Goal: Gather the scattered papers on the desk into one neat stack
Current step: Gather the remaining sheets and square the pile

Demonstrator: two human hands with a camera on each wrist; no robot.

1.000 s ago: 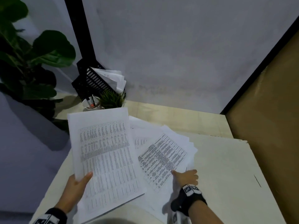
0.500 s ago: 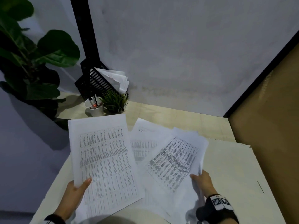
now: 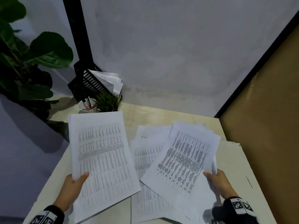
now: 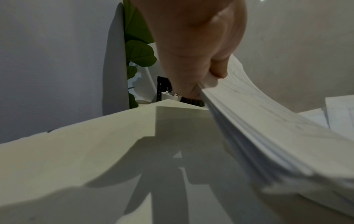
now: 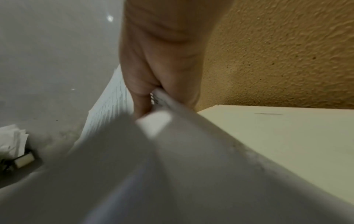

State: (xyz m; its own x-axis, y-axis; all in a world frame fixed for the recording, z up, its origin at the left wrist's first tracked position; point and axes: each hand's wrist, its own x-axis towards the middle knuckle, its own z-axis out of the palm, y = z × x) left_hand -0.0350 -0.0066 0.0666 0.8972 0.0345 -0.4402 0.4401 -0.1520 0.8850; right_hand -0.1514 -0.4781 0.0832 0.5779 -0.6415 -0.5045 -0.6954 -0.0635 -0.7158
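My left hand (image 3: 76, 183) grips a thick sheaf of printed sheets (image 3: 100, 156) by its left edge, thumb on top, held above the desk (image 3: 242, 167). In the left wrist view that sheaf (image 4: 258, 121) bends down from my left hand (image 4: 201, 78). My right hand (image 3: 216, 180) pinches a second bundle of printed sheets (image 3: 182, 160) by its right edge, lifted and tilted. The right wrist view shows my right hand (image 5: 153, 94) with this bundle (image 5: 134, 174) between thumb and fingers. More loose sheets (image 3: 145, 151) lie flat on the desk between and under the two bundles.
At the desk's back left stand a black file rack (image 3: 87, 83) with papers, a white pen cup (image 3: 87, 106) and a small potted plant (image 3: 108, 102). A large leafy plant (image 3: 24, 62) is to the left. A brown wall (image 3: 267, 110) borders the right side.
My right hand went from resting on the papers to gripping a bundle at its right edge, then lifted it and swung it rightward. The left hand's sheaf stayed about where it was.
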